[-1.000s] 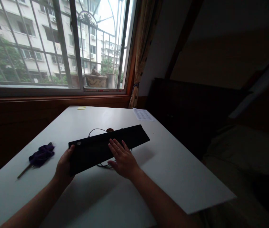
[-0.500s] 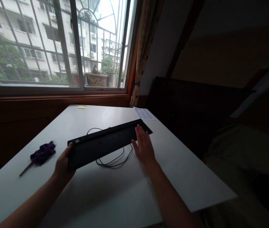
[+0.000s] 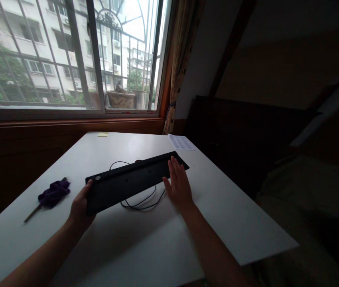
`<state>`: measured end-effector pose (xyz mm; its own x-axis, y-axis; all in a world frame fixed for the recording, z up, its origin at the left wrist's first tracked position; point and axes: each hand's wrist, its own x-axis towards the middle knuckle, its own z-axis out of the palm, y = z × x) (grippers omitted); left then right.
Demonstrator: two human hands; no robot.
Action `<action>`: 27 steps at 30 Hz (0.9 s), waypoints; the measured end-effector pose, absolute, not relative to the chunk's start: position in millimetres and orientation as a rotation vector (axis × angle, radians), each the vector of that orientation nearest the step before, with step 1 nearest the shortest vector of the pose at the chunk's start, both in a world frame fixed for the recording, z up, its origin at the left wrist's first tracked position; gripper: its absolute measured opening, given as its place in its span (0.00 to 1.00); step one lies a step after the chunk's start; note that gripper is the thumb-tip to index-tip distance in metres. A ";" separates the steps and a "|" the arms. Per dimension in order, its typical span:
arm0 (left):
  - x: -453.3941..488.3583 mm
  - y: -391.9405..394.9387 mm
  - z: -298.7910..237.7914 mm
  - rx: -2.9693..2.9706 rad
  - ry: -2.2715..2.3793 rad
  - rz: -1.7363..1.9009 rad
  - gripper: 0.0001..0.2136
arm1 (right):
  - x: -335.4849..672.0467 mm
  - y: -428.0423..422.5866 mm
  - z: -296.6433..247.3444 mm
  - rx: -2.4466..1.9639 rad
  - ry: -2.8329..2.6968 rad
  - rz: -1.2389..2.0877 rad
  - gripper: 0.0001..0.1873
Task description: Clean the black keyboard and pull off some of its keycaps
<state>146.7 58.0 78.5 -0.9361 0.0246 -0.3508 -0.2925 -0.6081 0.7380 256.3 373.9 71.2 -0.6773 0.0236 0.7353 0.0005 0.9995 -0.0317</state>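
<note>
Head view shows a black keyboard [image 3: 136, 179], so judged by its long shape and nearby cord, raised over the white worktop [image 3: 232, 223]. It slants upward from its left end to its right, and its keyless face turns toward the person, probably so that this side can be seen and reached. The left hand [image 3: 81, 205] pinches the keyboard's left end, thumb on the near face and fingers hidden behind; this grip seems to bear the weight. The right hand [image 3: 179, 185] lies flat at the keyboard's right end, fingers straight and close together, thumb spread away, as if to feel or wipe the face rather than carry it; whether the palm touches, I cannot tell. The black cord [image 3: 141, 207] loops out below and behind the keyboard, likely slack enough to let it tilt freely. To the keyboard's left, well apart, lies a purple bundle [image 3: 54, 194] on a stick, perhaps set aside for elbow room. Beyond the keyboard lie a yellow note [image 3: 103, 134] and a printed sheet [image 3: 181, 142], both out of the hands' way
</note>
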 end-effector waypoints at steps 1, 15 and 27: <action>147.5 58.5 78.8 -0.458 1.298 2.616 0.05 | 255.4 374.0 70.2 -0.002 -2.335 0.032 0.38; 153.6 62.0 78.9 -0.395 1.337 2.573 0.09 | 253.3 302.9 69.2 0.468 -2.479 0.034 0.43; 156.2 65.1 67.3 -0.204 1.395 2.484 0.12 | 257.1 267.1 70.0 0.684 -2.475 0.040 0.43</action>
<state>156.2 65.1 67.3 -0.9496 0.1762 -0.2593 -0.3132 -0.4926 0.8120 257.1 267.1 70.0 -0.7097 -0.4638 0.5304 -0.4805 0.8691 0.1171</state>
